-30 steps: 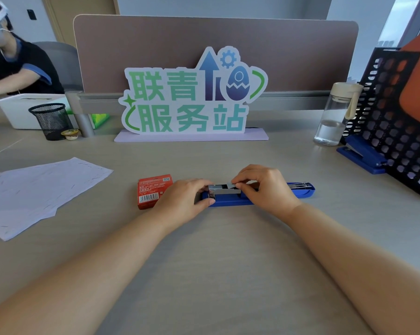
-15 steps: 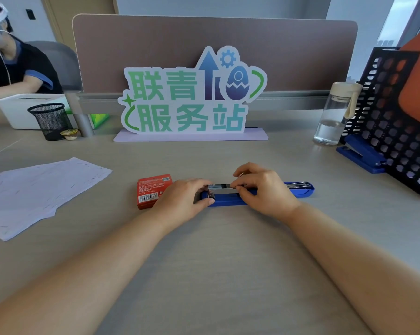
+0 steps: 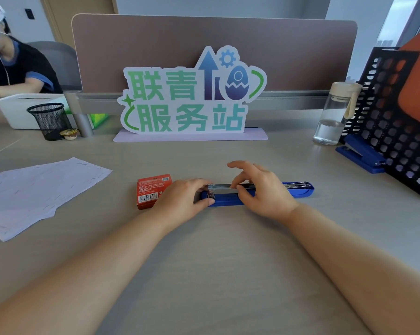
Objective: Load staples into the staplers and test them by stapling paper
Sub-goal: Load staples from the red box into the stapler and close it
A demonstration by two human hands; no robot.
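Stapler [image 3: 228,198] (opened flat) held by both hands: left [image 3: 182,199] gripping, right [image 3: 262,189] pinching.

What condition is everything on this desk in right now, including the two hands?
Blue stapler: folded open flat, metal staple channel exposed.
Left hand: gripping the stapler's left end.
Right hand: thumb and finger pinched on the channel.
Red staple box: lying flat, appears closed.
Second blue stapler: closed, untouched.
Paper sheets: loose stack, lying flat.
Water bottle: upright, capped, partly filled.
Mesh pen cup: upright.
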